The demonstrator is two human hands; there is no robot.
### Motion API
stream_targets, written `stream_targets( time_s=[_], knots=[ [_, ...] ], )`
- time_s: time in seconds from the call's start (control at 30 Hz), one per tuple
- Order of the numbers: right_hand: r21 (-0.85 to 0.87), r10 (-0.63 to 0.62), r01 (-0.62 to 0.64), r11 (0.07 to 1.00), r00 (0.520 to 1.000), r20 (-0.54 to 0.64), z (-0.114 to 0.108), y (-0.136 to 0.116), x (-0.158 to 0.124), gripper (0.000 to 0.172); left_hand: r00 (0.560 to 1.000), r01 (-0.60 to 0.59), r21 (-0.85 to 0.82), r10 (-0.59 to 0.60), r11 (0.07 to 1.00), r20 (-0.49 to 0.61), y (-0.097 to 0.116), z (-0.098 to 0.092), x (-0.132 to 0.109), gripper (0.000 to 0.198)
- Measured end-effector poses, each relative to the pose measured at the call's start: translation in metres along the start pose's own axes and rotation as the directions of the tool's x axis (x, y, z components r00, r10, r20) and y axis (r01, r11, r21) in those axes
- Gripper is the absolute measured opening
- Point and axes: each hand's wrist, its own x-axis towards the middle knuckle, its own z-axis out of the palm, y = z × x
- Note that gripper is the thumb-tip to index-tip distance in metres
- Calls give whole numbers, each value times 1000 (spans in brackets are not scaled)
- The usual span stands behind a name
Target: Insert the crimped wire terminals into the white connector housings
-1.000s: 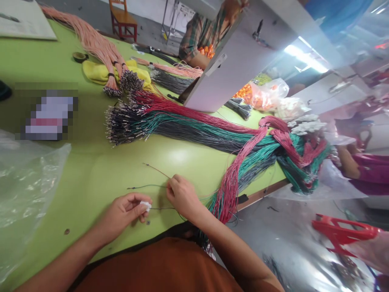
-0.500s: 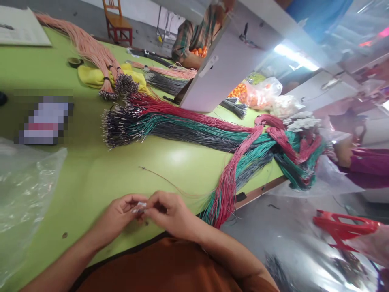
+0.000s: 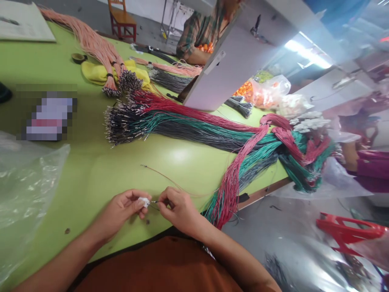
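A small white plastic connector housing is pinched between the thumb and fingers of my left hand. Just to its right, my right hand is closed on a thin dark wire whose end points at the connector. Whether the wire's tip touches or sits inside the housing, I cannot tell. A single reddish wire with a metal tip lies on the table above my hands. Beyond it stretches a thick bundle of red wires, green wires and black wires, with terminal ends at the left.
Pink wire bundles and a yellow cloth lie at the back left. A blurred phone and a clear plastic bag are at the left. A white panel stands behind the wires. A red stool is at the right.
My right hand has moved a little to the right, away from my left hand, so the connector and a dark wire show between them. The view has shifted slightly.
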Motion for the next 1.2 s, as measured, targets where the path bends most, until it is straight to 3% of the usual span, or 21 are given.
stream_targets(
  time_s=[0.27, 0.4, 0.53, 0.77, 0.9, 0.97, 1.07, 1.13, 1.2],
  knots=[
    [-131, -84, 80, 988, 996, -24, 10, -1, 1, 13, 1000, 2, -14, -3, 1000, -16, 2, 2, 1, 26],
    [-219, -190, 192, 957, 981, 27, 15, -1, 3, 15, 999, 28, -8, -29, 1000, -21, 2, 3, 1, 28],
    [-202, -241, 253, 946, 967, 82, 13, 2, 5, 13, 999, 36, -36, -37, 999, -39, 2, 5, 1, 30],
    [-203, -193, 203, 958, 979, 67, 15, 0, 4, 14, 997, 40, -48, -43, 998, -60, 2, 5, 2, 30],
    [-106, -118, 126, 986, 990, 78, 5, 6, 9, 13, 999, 26, -21, -27, 999, -39, 1, 4, 1, 29],
    [-189, -7, 5, 982, 1000, -11, -5, 16, 14, 10, 999, 11, -10, -11, 1000, -40, 0, 4, 1, 28],
    [-458, 104, -164, 874, 983, -154, -16, 35, 22, 10, 999, -8, -3, 8, 1000, -51, 0, 2, 1, 27],
    [-526, 98, -152, 837, 987, -129, -18, 43, 23, 15, 999, -11, 1, 11, 1000, -53, -1, 1, 1, 27],
    [-458, 55, -102, 883, 992, -116, -18, 42, 20, 16, 999, -7, 7, 7, 1000, -51, -1, 1, 1, 27]
  ],
)
